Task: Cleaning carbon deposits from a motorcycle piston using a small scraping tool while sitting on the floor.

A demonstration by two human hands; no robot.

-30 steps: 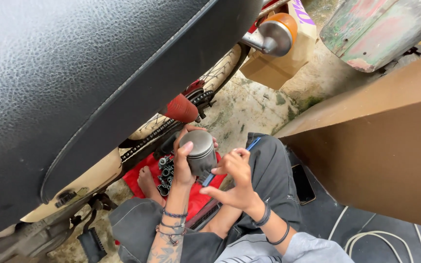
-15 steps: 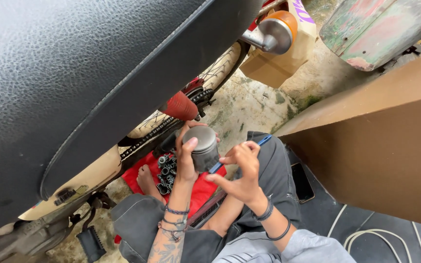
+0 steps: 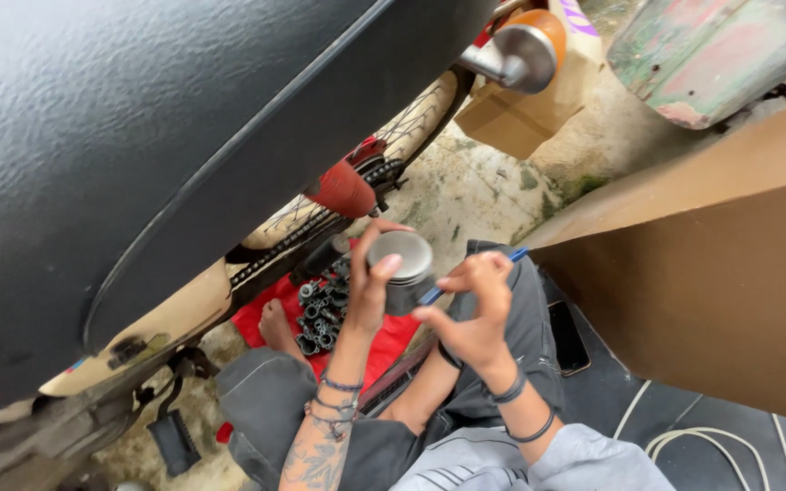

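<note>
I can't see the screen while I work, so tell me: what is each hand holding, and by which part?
The left hand grips a grey metal cylinder around its side wall. The right hand pinches a thin blue-handled tool near its middle.

Tattooed left forearm (image 3: 316, 450), dark beaded bracelets at left wrist (image 3: 337, 400), two black bands on right wrist (image 3: 518, 405), grey trousers (image 3: 266, 400), light grey sleeve (image 3: 584, 459), bare foot (image 3: 277, 329)

Head camera, looking steeply down, close over lap.
</note>
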